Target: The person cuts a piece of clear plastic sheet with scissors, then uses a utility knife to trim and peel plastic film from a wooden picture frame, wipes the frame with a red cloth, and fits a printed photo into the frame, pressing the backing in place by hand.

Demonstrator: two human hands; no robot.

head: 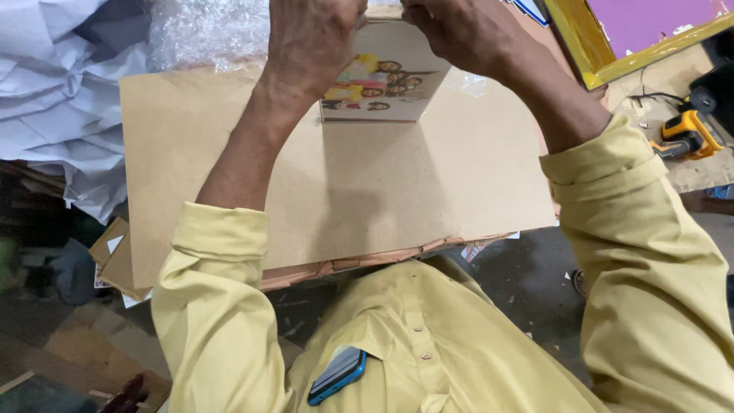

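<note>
At top centre, the left hand [310, 46] and right hand [451, 34] close fingers on an upright glossy printed group photograph [382, 84] above a tan board [344, 191].

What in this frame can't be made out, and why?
Head view only:
- Top of the photo print: cut off by the upper frame edge and covered by both hands.
- Left hand and right hand fingertips: hidden behind the print or out of frame, so the grip is unclear.
- Brown board underside: hidden.
- Yellow power tool: too small to tell its type.
</note>
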